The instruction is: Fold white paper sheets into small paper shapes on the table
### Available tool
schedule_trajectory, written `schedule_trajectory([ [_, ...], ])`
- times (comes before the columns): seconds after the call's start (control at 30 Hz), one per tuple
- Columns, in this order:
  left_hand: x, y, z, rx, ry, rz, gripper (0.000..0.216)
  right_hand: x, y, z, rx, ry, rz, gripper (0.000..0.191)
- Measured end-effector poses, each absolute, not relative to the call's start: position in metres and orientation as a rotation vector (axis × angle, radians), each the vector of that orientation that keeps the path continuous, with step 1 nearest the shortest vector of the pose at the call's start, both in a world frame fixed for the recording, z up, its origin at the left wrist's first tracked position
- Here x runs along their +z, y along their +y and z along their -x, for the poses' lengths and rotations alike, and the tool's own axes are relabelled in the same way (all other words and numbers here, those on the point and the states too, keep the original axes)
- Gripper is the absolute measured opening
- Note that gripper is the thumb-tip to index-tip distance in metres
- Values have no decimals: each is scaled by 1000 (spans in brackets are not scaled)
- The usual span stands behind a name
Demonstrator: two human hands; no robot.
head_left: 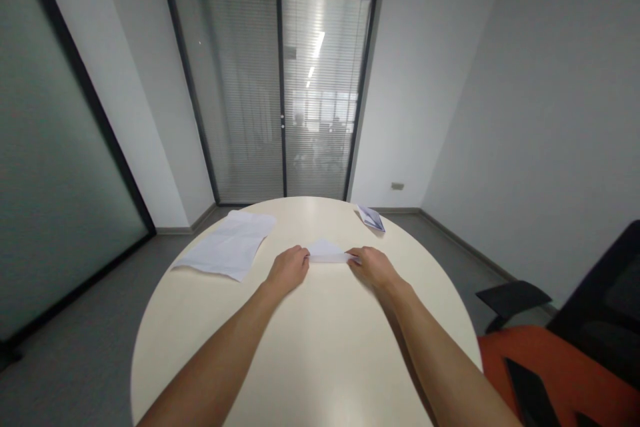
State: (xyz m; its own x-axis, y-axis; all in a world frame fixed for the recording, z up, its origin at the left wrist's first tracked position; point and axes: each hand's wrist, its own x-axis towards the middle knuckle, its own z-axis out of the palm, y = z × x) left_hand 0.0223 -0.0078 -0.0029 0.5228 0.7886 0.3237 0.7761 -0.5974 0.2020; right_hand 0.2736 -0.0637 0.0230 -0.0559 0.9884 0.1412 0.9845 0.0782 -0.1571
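A small folded piece of white paper [327, 251] lies on the round cream table [310, 347], partly folded into a pointed shape. My left hand [289, 269] has its fingers curled and pinches the paper's left end. Over on the other side, my right hand [371, 265] is closed on the right end in the same way, pressing it onto the tabletop. Both forearms reach forward across the table.
A loose stack of white sheets [227, 247] lies at the table's far left. A folded paper item [371, 218] sits at the far right edge. An orange and black chair [560, 360] stands to the right. Glass doors with blinds [280, 87] are behind the table.
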Motion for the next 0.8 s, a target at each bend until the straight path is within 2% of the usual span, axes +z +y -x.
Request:
schedule_trajectory([
  [0.33, -5, -2, -20, 673, 1468, -2613, 25, 21, -61, -275, 15, -2094, 1975, 31],
  [0.57, -4, 0, -18, 606, 1639, -2527, 26, 16, -59, -280, 114, -2029, 1897, 30],
  [0.8, -5, 4, -14, 652, 1601, -2467, 23, 3, -50, -285, 198, -1887, 1861, 30],
])
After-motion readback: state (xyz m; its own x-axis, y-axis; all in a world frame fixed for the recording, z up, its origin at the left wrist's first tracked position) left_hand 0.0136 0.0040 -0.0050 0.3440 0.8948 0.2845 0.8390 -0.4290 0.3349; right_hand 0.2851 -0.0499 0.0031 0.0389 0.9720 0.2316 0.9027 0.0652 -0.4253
